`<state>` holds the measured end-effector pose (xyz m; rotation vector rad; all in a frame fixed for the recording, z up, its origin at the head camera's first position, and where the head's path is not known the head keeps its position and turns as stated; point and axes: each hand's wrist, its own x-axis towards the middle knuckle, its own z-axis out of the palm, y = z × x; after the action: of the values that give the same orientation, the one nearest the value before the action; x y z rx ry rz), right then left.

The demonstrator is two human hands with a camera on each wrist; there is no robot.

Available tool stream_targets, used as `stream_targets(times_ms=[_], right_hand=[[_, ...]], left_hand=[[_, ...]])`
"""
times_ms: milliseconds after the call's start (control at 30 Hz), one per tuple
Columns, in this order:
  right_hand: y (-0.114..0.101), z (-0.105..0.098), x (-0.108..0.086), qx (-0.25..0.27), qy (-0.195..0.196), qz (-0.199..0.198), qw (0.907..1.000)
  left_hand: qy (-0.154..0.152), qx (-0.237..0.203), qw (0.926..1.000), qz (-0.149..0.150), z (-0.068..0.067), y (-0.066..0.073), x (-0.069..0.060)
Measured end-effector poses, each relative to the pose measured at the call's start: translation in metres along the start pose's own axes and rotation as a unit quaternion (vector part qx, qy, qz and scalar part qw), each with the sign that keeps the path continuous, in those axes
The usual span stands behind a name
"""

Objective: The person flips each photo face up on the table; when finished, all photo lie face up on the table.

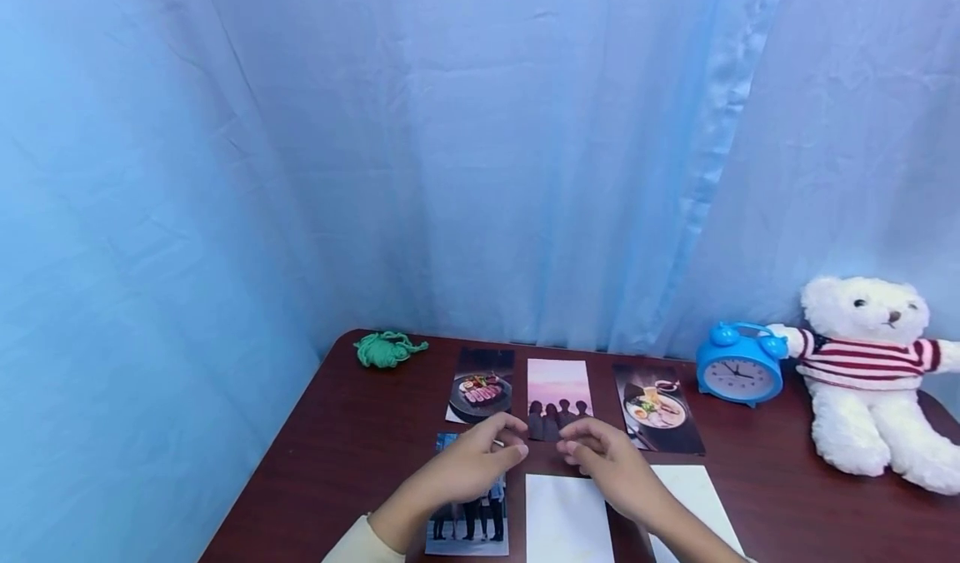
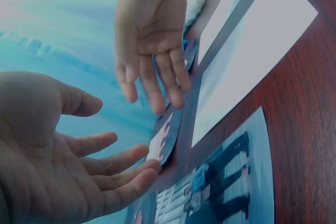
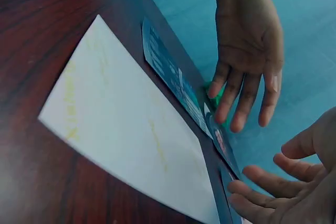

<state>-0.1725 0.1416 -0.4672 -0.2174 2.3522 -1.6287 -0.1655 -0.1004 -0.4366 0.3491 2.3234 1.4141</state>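
Note:
Both hands hover over the cards with fingers loosely bent and nothing held. The left hand [image 1: 474, 460] is above a photo of standing people [image 1: 470, 538] at the near left. Over the gap between two white cards stands the right hand [image 1: 611, 469], palm facing the other. A face-down white card [image 1: 567, 517] lies in the near middle, and a second white card [image 1: 697, 500] is partly hidden by the right forearm. Behind them lie a sliced-meat photo [image 1: 480, 388], a pink-sky photo with silhouettes [image 1: 558, 384] and a noodle-bowl photo [image 1: 660, 409].
A green yarn bundle [image 1: 386, 349] sits at the table's back left corner. At the back right stand a blue alarm clock [image 1: 740, 365] and a white teddy bear [image 1: 862, 380] in a striped sweater. Blue curtains [image 1: 480, 155] hang behind the dark wooden table [image 1: 315, 480].

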Motion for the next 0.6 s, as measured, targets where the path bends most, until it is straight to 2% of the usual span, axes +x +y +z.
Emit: stream_targets(times_ms=[167,333,500,600], right_hand=[[0.003,-0.018,-0.013,0.04,-0.006,0.06,0.9974],[0.003,-0.036,-0.021,0.089,-0.02,0.128,0.9875],[0.005,-0.044,-0.027,0.117,-0.029,0.157,0.9803],[0.007,-0.043,-0.027,0.132,-0.015,0.168,0.9768]], left_hand=[[-0.019,-0.006,0.9997,-0.015,0.007,0.001,0.003],[-0.05,-0.029,0.998,-0.024,0.013,0.0,0.004],[-0.078,-0.027,0.9961,-0.03,0.021,-0.001,0.005],[-0.085,-0.019,0.9957,-0.032,0.026,-0.001,0.007]])
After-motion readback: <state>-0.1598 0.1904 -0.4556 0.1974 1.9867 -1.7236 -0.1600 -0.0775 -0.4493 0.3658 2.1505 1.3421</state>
